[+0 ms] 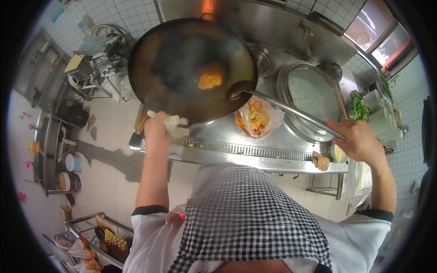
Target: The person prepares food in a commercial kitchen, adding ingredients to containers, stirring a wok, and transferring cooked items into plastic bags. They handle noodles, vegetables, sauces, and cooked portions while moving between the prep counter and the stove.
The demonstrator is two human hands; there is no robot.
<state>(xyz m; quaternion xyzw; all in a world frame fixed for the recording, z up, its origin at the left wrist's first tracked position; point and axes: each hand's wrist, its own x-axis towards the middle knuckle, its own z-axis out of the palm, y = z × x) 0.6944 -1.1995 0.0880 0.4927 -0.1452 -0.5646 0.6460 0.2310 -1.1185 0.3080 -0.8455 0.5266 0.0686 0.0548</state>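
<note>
My left hand (159, 128) is closed around a pale cloth (174, 125) at the near rim of a large dark wok (177, 92). A yellow-orange piece of food, perhaps egg, (210, 81) lies in the wok, with some haze over it. My right hand (356, 138) grips the metal handle of a long ladle (290, 108), whose bowl rests inside the wok's right side. Between the wok and the pot, a plastic bag of yellow-orange food pieces (257, 117) sits on the steel counter.
A wide pot of cloudy liquid (312, 92) stands at the right, a second ladle (331, 71) behind it. Stacked bowls (382, 124), leafy greens (359, 105), a small bowl (338, 153) and a folded brown cloth (320, 161) are further right. A slotted drain (239, 149) runs along the counter's front.
</note>
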